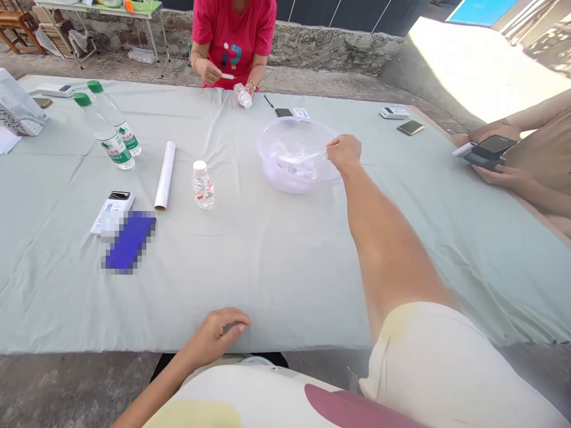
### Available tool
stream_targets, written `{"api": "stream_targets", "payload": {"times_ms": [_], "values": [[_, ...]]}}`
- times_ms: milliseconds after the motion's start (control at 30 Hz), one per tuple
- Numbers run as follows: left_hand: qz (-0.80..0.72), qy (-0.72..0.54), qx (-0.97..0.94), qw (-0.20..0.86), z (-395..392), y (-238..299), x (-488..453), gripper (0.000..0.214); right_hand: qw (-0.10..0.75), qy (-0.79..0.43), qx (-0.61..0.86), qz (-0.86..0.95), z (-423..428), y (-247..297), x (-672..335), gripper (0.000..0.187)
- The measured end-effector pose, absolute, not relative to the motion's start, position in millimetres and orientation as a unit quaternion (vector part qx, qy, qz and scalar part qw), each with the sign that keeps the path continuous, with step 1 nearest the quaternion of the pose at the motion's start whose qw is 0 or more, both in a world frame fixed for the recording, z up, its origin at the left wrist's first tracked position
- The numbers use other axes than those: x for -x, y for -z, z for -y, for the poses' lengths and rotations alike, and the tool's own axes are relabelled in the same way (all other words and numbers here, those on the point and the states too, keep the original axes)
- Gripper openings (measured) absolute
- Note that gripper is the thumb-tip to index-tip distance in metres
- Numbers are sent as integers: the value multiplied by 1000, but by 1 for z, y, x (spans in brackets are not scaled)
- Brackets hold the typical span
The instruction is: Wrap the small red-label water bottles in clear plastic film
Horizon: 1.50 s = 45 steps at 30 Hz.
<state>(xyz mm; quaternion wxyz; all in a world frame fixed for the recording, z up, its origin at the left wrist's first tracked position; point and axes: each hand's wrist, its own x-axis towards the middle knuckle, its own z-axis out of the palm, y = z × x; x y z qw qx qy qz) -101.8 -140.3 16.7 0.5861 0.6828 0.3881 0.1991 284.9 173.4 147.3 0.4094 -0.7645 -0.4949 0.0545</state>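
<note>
My right hand (pixel 344 151) reaches out over the right side of a translucent pale purple basin (pixel 285 183). Its fingers are pinched together on clear plastic film, and more crumpled clear film (pixel 292 159) lies inside the basin. The hand hides part of the basin's right rim. At the near table edge rests my left hand (pixel 220 334), loosely curved, thumb apart from the fingers, holding nothing. A small clear bottle with a white cap (pixel 203 185) stands upright left of the basin. Farther left lies a white roll (pixel 165 176) with a cardboard core.
Two green-capped water bottles (pixel 109 134) stand at left, above a white device (pixel 113 211) and a blurred blue patch (pixel 130 241). Across the table (pixel 250 261), a person in a pink shirt (pixel 236 35) holds a small bottle (pixel 243 95). At right, another person's hands (pixel 495 174) hold a dark device.
</note>
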Motion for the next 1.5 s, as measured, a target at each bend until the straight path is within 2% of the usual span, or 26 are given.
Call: {"api": "stream_targets", "payload": {"times_ms": [100,200,333,500,567,667,800,933,1000,1133,1233,1500], "values": [[-453,-254,-588,620,110,-35,103,28,499,-99,739,441,-147,-169,-268,22],[-474,-322,-451,685,71,-43,88,39,591,-139,624,491,-82,-164,-220,11],[-382,-387,-269,795,30,-58,59,53,579,-247,572,525,27,-111,-141,8],[-404,-488,-206,746,22,-72,44,26,555,-423,596,396,103,-52,-90,13],[-422,-490,-171,743,29,-73,45,25,562,-476,589,332,107,-45,-86,15],[-405,-505,-134,751,41,-74,50,25,590,-472,599,264,100,-46,-85,19],[-367,-529,-149,751,52,-77,59,41,593,-454,609,267,92,-47,-81,21],[-405,-538,-209,709,55,-78,67,34,503,-510,606,346,95,-42,-81,26],[-437,-526,-241,689,55,-78,69,30,458,-480,627,407,94,-45,-85,30],[-467,-503,-297,664,55,-81,68,22,457,-419,626,472,83,-64,-87,35],[-471,-491,-311,664,55,-82,68,29,434,-435,592,522,73,-74,-75,24],[-454,-471,-280,702,46,-65,89,39,500,-454,579,455,61,-64,-50,23]]}}
